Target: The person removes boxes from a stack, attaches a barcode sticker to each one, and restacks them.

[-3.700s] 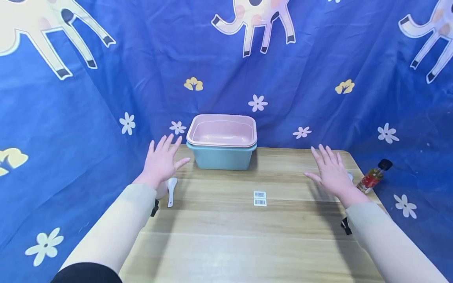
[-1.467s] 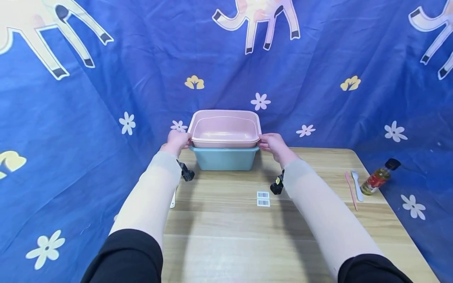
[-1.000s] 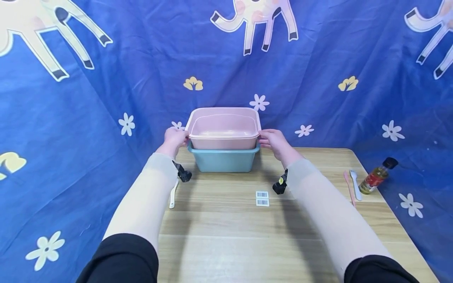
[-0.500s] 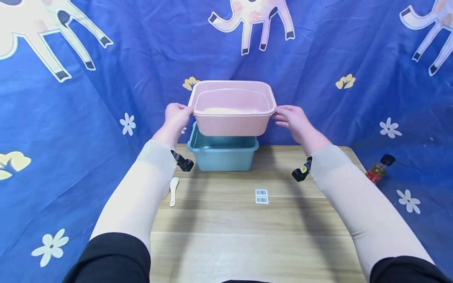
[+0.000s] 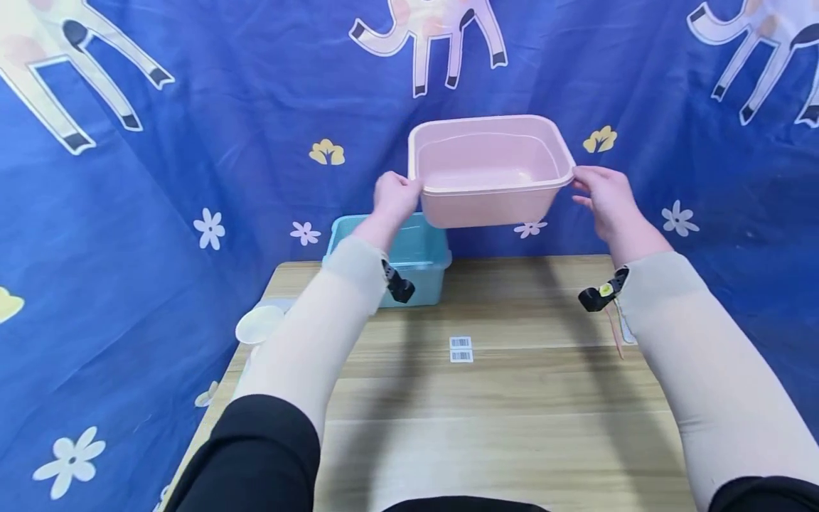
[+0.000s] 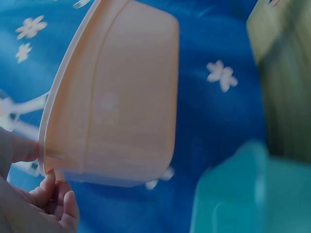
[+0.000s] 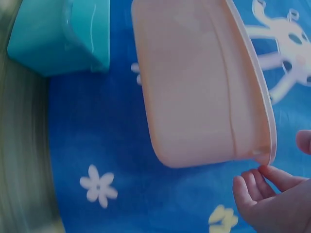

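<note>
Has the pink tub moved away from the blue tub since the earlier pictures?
Yes. The pink tub has gone up and rightward, clear of the blue tub on the table.

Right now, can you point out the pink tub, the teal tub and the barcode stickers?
pink tub [image 5: 489, 206], head view, on its front outer wall.
teal tub [image 5: 419, 245], head view, on its inner wall beside the left sleeve.
barcode stickers [image 5: 460, 349], head view, between the two labels on the table.
</note>
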Tool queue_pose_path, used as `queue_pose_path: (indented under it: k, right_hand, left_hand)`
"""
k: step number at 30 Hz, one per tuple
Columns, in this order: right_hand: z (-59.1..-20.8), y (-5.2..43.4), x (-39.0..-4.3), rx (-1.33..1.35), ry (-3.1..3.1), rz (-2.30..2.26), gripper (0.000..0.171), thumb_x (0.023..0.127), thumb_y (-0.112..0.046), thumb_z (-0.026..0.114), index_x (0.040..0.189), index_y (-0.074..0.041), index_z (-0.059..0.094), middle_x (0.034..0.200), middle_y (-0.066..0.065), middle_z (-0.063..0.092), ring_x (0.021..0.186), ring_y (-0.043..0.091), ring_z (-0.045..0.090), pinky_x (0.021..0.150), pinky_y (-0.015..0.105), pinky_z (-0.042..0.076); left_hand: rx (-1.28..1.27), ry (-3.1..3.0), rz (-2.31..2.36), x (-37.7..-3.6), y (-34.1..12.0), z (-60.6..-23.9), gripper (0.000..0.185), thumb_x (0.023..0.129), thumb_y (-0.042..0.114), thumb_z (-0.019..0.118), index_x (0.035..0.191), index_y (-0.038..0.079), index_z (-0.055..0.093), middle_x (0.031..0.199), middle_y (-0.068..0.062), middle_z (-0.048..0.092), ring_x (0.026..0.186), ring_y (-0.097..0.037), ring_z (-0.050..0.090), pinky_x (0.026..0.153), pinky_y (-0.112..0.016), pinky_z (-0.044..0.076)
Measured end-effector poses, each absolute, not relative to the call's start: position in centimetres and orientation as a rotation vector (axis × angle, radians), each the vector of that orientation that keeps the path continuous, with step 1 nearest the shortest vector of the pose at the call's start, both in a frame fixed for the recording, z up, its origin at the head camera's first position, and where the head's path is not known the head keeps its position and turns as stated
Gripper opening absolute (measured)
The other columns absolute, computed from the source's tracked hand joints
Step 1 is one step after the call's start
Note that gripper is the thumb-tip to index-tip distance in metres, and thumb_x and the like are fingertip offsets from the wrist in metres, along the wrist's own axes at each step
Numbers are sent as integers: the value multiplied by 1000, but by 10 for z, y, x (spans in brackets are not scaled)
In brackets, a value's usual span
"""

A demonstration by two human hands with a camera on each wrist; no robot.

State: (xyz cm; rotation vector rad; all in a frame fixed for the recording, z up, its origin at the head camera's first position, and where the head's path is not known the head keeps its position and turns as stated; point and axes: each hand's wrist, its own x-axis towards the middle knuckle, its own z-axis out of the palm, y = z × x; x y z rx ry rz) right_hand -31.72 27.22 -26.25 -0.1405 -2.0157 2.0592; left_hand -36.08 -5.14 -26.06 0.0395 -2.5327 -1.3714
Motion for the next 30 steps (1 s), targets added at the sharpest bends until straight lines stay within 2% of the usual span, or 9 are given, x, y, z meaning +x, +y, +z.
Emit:
queue_pose_path:
  k: [4, 8, 11, 14, 18, 21, 24, 27, 30]
  right_hand:
    - [-274, 291, -318, -300, -2041, 1970, 50, 95, -33, 66, 135, -3, 57, 124, 2, 56, 118, 17, 48, 109, 36, 34]
    - [-296, 306, -319, -404, -2030, 1919, 39, 96, -29, 64, 125, -3, 60, 111, 0, 56, 105, 13, 50, 101, 34, 38]
    - [-315, 316, -318, -464, -2073, 1860, 38, 97, -30, 61, 121, 0, 60, 106, -3, 54, 96, 9, 49, 95, 32, 40]
    - [-333, 327, -315, -543, -2119, 1816, 41, 98, -34, 59, 122, 0, 60, 104, -5, 52, 92, 9, 48, 91, 30, 40]
    - [-356, 339, -314, -593, -2078, 1863, 35, 99, -30, 59, 116, 0, 60, 89, -6, 53, 86, 9, 48, 85, 28, 40]
    - [-371, 344, -313, -604, -2029, 1931, 30, 99, -26, 59, 113, 0, 60, 84, -6, 54, 86, 9, 48, 88, 29, 39]
    - [-385, 347, -310, -646, -2007, 1976, 29, 99, -25, 59, 114, -1, 59, 89, -4, 55, 88, 9, 48, 95, 33, 37]
    - [-398, 349, -306, -679, -2002, 1983, 28, 99, -25, 58, 114, -1, 60, 91, -3, 54, 88, 9, 47, 97, 36, 35]
    - [-410, 351, -304, -683, -2005, 1981, 21, 99, -22, 58, 111, -4, 60, 90, -3, 54, 87, 10, 46, 92, 34, 38]
  left_hand:
    - [4, -2586, -1342, -367, -20, -276, 35, 93, 27, 63, 64, 11, 53, 77, -7, 58, 71, -22, 55, 60, -28, 44]
    - [-2, -2617, -1317, -367, 5, -296, 39, 94, 27, 63, 60, 10, 52, 80, -10, 62, 74, -23, 58, 65, -30, 47]
    - [12, -2642, -1346, -364, 21, -311, 38, 95, 27, 61, 63, 9, 53, 82, -11, 64, 78, -23, 60, 69, -32, 50]
    - [29, -2676, -1391, -361, 36, -325, 32, 96, 29, 60, 72, 8, 55, 87, -11, 64, 83, -23, 61, 73, -33, 51]
    - [75, -2730, -1389, -358, 51, -347, 28, 97, 31, 59, 89, 4, 61, 97, -12, 64, 90, -23, 62, 80, -33, 52]
    - [106, -2748, -1351, -355, 59, -365, 35, 97, 31, 58, 108, -2, 62, 111, -17, 62, 101, -26, 61, 89, -34, 50]
    - [97, -2750, -1336, -351, 67, -381, 44, 98, 29, 57, 123, -7, 56, 121, -22, 59, 112, -29, 58, 97, -37, 46]
    - [107, -2757, -1380, -346, 72, -394, 46, 99, 29, 55, 127, -7, 52, 122, -21, 60, 114, -29, 58, 97, -38, 47]
    - [137, -2777, -1409, -340, 75, -403, 46, 100, 30, 53, 129, -5, 49, 120, -19, 60, 112, -27, 58, 96, -38, 47]
